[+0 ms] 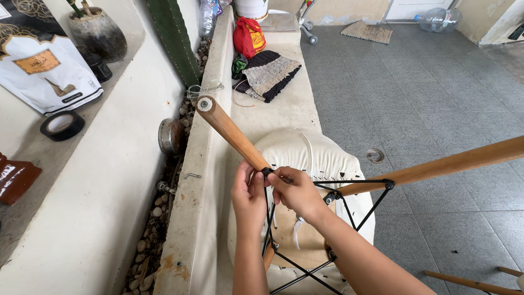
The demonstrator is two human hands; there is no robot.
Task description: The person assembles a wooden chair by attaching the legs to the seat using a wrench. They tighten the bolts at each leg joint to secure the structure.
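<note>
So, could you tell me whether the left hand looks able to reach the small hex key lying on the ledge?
Probably yes. The hex key lies in the open on the concrete ledge, just left of the left hand, with nothing between them. That hand is at the wooden leg joint, so it would have to let go.

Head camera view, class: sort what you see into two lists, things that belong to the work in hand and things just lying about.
In hand:
left hand
right hand
wooden chair leg
black wire frame
upturned cream chair seat

Lying about:
roll of black tape
red bag
knitted cloth
clear plastic bottle
</note>
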